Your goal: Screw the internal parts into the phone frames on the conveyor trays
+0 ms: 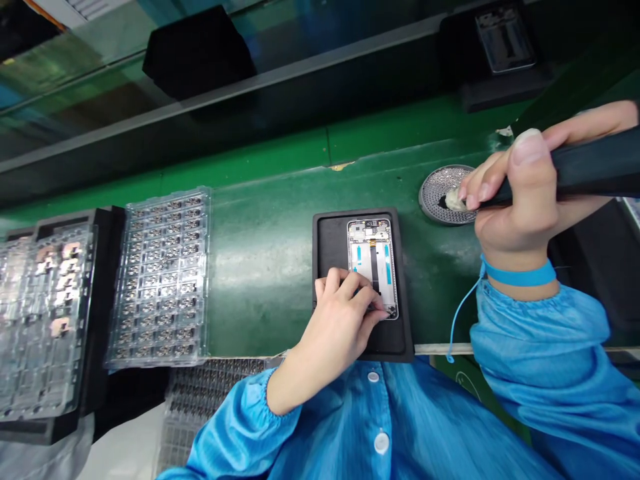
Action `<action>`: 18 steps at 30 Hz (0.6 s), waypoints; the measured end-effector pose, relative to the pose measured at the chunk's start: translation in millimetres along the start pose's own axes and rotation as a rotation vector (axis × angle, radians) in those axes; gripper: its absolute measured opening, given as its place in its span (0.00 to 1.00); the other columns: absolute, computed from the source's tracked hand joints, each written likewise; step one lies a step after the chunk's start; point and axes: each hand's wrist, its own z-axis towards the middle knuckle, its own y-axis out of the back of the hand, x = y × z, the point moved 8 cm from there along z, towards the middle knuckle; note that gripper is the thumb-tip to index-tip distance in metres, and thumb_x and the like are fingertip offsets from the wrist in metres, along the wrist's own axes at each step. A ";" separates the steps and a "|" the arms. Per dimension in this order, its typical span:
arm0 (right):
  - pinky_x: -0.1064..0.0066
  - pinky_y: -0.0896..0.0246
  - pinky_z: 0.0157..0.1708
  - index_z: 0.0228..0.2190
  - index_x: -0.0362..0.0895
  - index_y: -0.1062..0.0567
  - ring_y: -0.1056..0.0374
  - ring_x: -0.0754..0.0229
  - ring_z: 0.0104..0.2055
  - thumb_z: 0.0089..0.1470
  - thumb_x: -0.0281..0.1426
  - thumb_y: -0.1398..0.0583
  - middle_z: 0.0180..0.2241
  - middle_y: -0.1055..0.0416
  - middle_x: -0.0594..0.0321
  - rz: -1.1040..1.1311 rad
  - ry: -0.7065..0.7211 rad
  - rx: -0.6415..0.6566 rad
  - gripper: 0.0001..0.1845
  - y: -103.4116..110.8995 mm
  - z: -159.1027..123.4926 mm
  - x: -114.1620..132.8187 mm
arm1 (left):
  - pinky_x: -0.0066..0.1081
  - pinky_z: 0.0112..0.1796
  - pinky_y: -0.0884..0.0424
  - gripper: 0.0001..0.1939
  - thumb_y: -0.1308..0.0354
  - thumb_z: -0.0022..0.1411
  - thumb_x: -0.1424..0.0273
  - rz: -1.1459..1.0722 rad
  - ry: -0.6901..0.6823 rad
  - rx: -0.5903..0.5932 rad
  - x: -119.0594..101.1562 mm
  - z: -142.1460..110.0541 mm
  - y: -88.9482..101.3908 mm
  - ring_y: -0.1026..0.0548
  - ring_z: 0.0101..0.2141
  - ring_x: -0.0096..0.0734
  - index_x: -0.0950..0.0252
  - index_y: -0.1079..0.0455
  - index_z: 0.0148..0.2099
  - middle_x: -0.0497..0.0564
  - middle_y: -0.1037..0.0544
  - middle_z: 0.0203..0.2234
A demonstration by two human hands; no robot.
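Note:
An opened smartphone (370, 250), with its circuit board and blue adhesive strips showing, lies in a black tray (330, 240). My left hand (340, 313) rests over the phone's lower end. Its thumb and index finger are pinched together there, and whatever is between them is hidden. In my right hand (525, 180) is a black electric screwdriver (590, 163), its fingers wrapped round the thick body. The dark tip, with a pale wrapping behind it, points down at a round perforated metal screw dish (435, 193). I cannot tell whether the tip touches the dish.
To the left lies a clear plastic tray (160, 280) of small metal parts on the green bench (260, 267). Farther left, another clear tray (55, 320) sits on black trays. Beyond a ledge at the back are a black box (200, 53) and another phone (505, 40).

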 end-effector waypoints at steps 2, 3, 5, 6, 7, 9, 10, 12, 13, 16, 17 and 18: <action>0.69 0.40 0.20 0.39 0.51 0.27 0.41 0.66 0.18 0.65 0.44 0.23 0.22 0.43 0.78 -0.023 0.000 0.000 0.20 -1.5 0.1 1.0 | 0.47 0.52 0.34 0.06 0.27 0.84 0.68 -0.057 -0.017 0.031 0.2 -1.3 -0.8 0.24 0.52 0.46 0.60 0.18 0.48 0.51 0.11 0.48; 0.69 0.40 0.20 0.39 0.51 0.27 0.41 0.66 0.17 0.65 0.44 0.23 0.22 0.44 0.79 -0.030 -0.001 -0.006 0.20 -2.1 0.1 1.4 | 0.47 0.52 0.34 0.06 0.28 0.84 0.68 -0.081 -0.018 0.049 0.7 -1.7 -1.6 0.24 0.51 0.45 0.60 0.18 0.48 0.50 0.10 0.47; 0.70 0.40 0.19 0.38 0.51 0.28 0.42 0.66 0.17 0.64 0.42 0.24 0.22 0.43 0.80 -0.030 0.005 -0.024 0.20 -3.0 0.0 2.6 | 0.46 0.53 0.33 0.04 0.30 0.86 0.69 -0.116 0.006 0.067 3.1 -1.4 -2.6 0.23 0.49 0.43 0.60 0.18 0.51 0.50 0.09 0.45; 0.71 0.41 0.19 0.38 0.51 0.29 0.42 0.67 0.17 0.64 0.42 0.24 0.22 0.43 0.80 -0.023 0.011 -0.033 0.20 -3.4 0.0 3.3 | 0.46 0.53 0.33 0.03 0.31 0.86 0.69 -0.131 0.028 0.067 4.9 -0.7 -2.6 0.23 0.49 0.43 0.61 0.17 0.53 0.50 0.09 0.45; 0.71 0.41 0.20 0.38 0.51 0.30 0.43 0.67 0.18 0.64 0.41 0.24 0.22 0.43 0.80 -0.017 0.013 -0.032 0.19 -4.4 -0.1 3.8 | 0.46 0.54 0.33 0.03 0.31 0.87 0.69 -0.145 0.052 0.067 6.5 0.3 -2.8 0.22 0.50 0.43 0.61 0.16 0.54 0.51 0.08 0.46; 0.71 0.42 0.20 0.38 0.51 0.30 0.43 0.66 0.18 0.64 0.39 0.26 0.22 0.42 0.80 -0.008 0.010 -0.025 0.18 -6.0 -0.2 4.0 | 0.46 0.56 0.33 0.05 0.32 0.87 0.68 -0.170 0.086 0.082 8.3 2.9 -4.2 0.22 0.52 0.44 0.60 0.14 0.55 0.51 0.08 0.47; 0.70 0.42 0.19 0.38 0.51 0.30 0.43 0.66 0.17 0.64 0.37 0.26 0.22 0.42 0.80 -0.003 0.005 -0.023 0.17 -6.5 -0.3 4.1 | 0.47 0.57 0.33 0.06 0.32 0.87 0.67 -0.178 0.093 0.098 8.3 4.3 -5.4 0.21 0.52 0.45 0.60 0.13 0.54 0.51 0.07 0.47; 0.68 0.44 0.19 0.38 0.51 0.29 0.43 0.64 0.17 0.64 0.36 0.27 0.22 0.42 0.80 0.002 -0.003 -0.025 0.15 -6.9 -0.7 4.6 | 0.48 0.58 0.33 0.06 0.31 0.87 0.67 -0.185 0.100 0.128 8.0 7.0 -7.7 0.21 0.53 0.45 0.59 0.12 0.52 0.50 0.07 0.48; 0.67 0.44 0.18 0.38 0.51 0.29 0.43 0.64 0.17 0.64 0.36 0.27 0.22 0.42 0.80 0.000 -0.003 -0.026 0.15 -7.1 -0.8 5.2 | 0.48 0.59 0.33 0.06 0.30 0.86 0.67 -0.184 0.104 0.139 8.1 8.1 -8.4 0.21 0.53 0.45 0.59 0.11 0.52 0.50 0.07 0.48; 0.66 0.45 0.18 0.38 0.52 0.29 0.42 0.63 0.17 0.65 0.36 0.27 0.22 0.43 0.80 -0.002 0.000 -0.030 0.15 -7.0 -0.9 5.8 | 0.48 0.59 0.32 0.06 0.30 0.86 0.67 -0.172 0.115 0.164 9.2 10.0 -9.4 0.21 0.54 0.45 0.59 0.11 0.53 0.50 0.06 0.49; 0.66 0.45 0.18 0.38 0.52 0.29 0.42 0.64 0.17 0.65 0.36 0.27 0.22 0.43 0.80 0.003 0.002 -0.033 0.15 -6.5 -0.8 5.4 | 0.49 0.59 0.32 0.07 0.31 0.86 0.67 -0.168 0.116 0.170 9.7 10.3 -9.3 0.21 0.54 0.45 0.59 0.10 0.53 0.50 0.06 0.49; 0.66 0.44 0.19 0.38 0.51 0.29 0.42 0.64 0.17 0.65 0.36 0.27 0.22 0.43 0.80 0.007 0.007 -0.034 0.15 -6.0 -0.6 5.0 | 0.49 0.59 0.33 0.07 0.31 0.87 0.68 -0.165 0.114 0.174 10.0 10.4 -9.1 0.21 0.54 0.45 0.59 0.10 0.53 0.50 0.06 0.50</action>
